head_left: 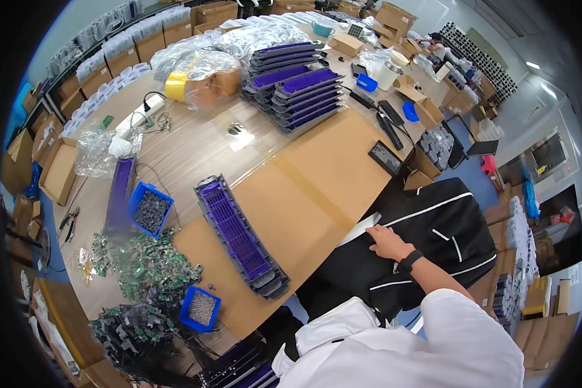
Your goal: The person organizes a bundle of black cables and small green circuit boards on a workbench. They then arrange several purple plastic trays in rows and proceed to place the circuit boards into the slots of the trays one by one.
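Note:
My right hand (390,243), with a dark band on its wrist, reaches over black fabric with white piping (433,213) at the table's right edge. Its fingers are bent beside a flat whitish piece (362,227); whether they grip it or only touch it is unclear. My left hand is out of sight. A long grey-and-purple slatted housing (236,233) lies by itself on the brown cardboard sheet (323,174), to the left of my right hand. A black slotted block (385,158) rests at the sheet's far right corner.
More purple housings (304,84) are stacked at the back. Blue trays of small dark parts (151,211) and screws (202,308) sit at the left, near heaped green circuit boards (155,265) and black parts (132,330). Beyond lie pliers (69,223) and tape rolls (204,87).

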The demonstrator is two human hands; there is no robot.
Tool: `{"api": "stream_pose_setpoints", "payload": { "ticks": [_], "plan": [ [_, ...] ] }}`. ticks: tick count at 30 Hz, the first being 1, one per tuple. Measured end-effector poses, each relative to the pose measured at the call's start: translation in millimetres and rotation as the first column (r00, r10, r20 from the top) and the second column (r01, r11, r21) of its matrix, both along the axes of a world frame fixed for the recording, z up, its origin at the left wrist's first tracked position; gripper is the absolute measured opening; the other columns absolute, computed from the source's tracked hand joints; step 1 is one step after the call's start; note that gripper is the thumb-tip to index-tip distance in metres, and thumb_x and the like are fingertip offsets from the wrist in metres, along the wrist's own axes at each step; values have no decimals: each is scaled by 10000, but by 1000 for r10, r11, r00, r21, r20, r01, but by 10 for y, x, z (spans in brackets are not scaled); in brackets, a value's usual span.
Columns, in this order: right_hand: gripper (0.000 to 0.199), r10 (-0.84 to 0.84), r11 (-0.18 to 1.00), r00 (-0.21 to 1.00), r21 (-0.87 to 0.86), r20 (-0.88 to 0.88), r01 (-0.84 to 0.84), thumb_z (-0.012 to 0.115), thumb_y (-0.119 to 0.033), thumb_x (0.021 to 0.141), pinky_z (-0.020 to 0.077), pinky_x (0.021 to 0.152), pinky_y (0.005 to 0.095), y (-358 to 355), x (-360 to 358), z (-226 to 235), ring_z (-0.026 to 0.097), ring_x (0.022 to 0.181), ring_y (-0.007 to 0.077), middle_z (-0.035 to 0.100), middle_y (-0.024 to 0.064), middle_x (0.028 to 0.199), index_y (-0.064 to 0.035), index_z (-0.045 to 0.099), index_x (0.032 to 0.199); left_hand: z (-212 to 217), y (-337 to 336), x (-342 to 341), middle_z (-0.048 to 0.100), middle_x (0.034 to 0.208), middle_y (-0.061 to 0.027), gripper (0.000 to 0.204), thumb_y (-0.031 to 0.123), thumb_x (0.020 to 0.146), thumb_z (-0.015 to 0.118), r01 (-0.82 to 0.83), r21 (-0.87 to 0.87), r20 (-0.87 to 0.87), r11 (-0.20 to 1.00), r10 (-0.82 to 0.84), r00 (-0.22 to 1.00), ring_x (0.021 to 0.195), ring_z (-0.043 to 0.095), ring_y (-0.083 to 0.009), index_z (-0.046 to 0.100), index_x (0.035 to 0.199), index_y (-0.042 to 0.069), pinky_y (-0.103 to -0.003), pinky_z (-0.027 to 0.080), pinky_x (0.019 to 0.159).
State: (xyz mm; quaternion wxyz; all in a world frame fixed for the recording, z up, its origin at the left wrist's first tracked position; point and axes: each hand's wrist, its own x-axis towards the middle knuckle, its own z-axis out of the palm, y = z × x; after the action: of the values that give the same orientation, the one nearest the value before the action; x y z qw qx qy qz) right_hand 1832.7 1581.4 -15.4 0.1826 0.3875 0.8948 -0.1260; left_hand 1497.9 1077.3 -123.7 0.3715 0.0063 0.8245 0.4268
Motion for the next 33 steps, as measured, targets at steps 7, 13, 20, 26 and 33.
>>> {"api": "stream_pose_setpoints", "payload": {
  "ticks": [7,13,20,26,33],
  "plan": [
    [779,-34,985,997,170,63,23,769,-293,757,350,1048,588,524,164,-979,331,1372,370,376,212,1451,27,398,1363,0,194,240,582,1008,-77,249,285,967,504,-14,-134,-7,991,14,1000,891,551,-216,509,1124,91,-403,490,668],
    [712,3,998,977,57,212,-16,699,-445,796,308,1044,625,996,279,-1542,347,1364,365,415,184,1447,-62,495,1360,36,409,459,583,1057,-85,276,281,969,502,-26,-307,6,951,29,1000,939,553,-227,495,1165,87,-418,493,687],
    [525,-109,992,945,95,308,83,690,-486,782,448,952,541,1358,419,-1584,467,1247,311,563,124,1228,-81,670,1116,27,187,919,584,1115,-93,311,277,970,499,-42,-426,78,904,83,993,995,555,-239,478,1212,83,-436,498,709],
    [488,-182,956,968,264,172,132,743,-390,750,525,858,505,1570,730,-1956,476,1237,327,552,130,1198,-56,630,1087,270,-1090,1743,584,1165,-101,344,273,971,497,-70,-533,182,843,195,964,1044,557,-250,464,1253,79,-451,501,728],
    [522,-174,980,968,128,183,152,687,-341,850,430,979,468,1762,953,-1823,529,1119,408,567,260,1143,36,506,1162,666,-2413,2857,585,1223,-109,384,269,973,495,-161,-634,251,756,398,882,1100,560,-262,448,1300,74,-469,506,750]
  ]
}}
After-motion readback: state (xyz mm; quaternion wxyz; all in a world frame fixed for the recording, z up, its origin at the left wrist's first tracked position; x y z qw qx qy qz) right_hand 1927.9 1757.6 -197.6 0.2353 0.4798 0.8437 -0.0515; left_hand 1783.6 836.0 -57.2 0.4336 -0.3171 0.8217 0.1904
